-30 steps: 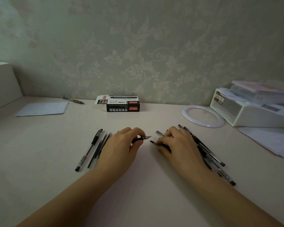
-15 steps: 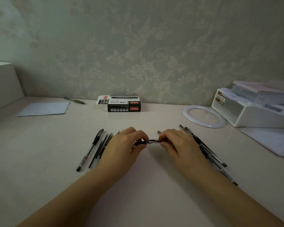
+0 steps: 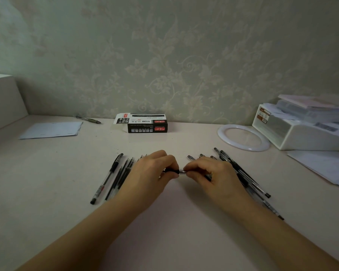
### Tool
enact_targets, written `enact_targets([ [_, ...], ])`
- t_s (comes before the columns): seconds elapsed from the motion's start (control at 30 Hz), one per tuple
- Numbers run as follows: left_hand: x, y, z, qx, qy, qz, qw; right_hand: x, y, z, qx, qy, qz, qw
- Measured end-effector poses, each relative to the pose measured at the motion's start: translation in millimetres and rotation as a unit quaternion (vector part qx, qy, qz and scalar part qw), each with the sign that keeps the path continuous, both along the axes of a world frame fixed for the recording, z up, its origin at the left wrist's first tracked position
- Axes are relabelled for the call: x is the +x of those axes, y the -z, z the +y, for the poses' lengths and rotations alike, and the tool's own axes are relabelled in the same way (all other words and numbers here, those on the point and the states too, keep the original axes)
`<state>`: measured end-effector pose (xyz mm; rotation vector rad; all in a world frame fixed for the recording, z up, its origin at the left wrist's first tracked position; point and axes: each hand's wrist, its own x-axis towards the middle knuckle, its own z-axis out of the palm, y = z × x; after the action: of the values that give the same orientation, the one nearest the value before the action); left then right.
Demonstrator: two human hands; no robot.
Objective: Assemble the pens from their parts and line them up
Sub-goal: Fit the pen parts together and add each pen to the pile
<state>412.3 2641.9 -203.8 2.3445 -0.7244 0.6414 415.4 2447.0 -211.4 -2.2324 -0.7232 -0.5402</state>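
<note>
My left hand [image 3: 153,173] pinches the black grip end of a pen [image 3: 174,171], thumb and fingers curled round it, held just above the bench [image 3: 164,222] at centre. My right hand [image 3: 213,173] pinches the silvery tip piece [image 3: 183,171] at the pen's other end, fingertips [image 3: 187,171] closed on it. The two parts touch; looks like I'm seating or screwing the tip on, can't tell how far it's in.

Handling guess: light, stiff plastic, smooth barrel so a bit slippery; the rubbery grip section is the best place to hold. The tip piece is small, easy to drop, and the fine point is the fragile bit, so pinch it by its sides.

One finished pen [image 3: 108,178] lies left, with thin refills [image 3: 121,178] just beside it, partly under my left hand. Barrels and parts [image 3: 245,177] are piled at right, behind my right hand. Pen box [image 3: 145,125] sits by the wall.
</note>
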Motion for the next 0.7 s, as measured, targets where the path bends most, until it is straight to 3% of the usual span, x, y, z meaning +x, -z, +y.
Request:
enact_targets([
  [0.43, -1.4, -2.7, -2.5, -0.012, -0.024, -0.024, 0.999, 2.1, -4.2, 3.5, 0.017, 0.015, -0.017, 1.000],
  [0.5, -0.7, -4.4, 1.8, -0.027, -0.081, -0.034, 0.996, 3.5, -4.1, 0.9, 0.018, 0.063, -0.026, 0.997],
  [0.6, 5.1, -9.4, 23.3, -0.056, -0.222, -0.026, 0.973, 4.7, -3.4, -11.5, -0.053, 0.173, -0.054, 0.982],
  [0.7, 12.7, -9.5, 48.1, -0.031, -0.347, 0.044, 0.936, 5.3, -1.7, -17.6, -0.126, 0.229, -0.017, 0.965],
])
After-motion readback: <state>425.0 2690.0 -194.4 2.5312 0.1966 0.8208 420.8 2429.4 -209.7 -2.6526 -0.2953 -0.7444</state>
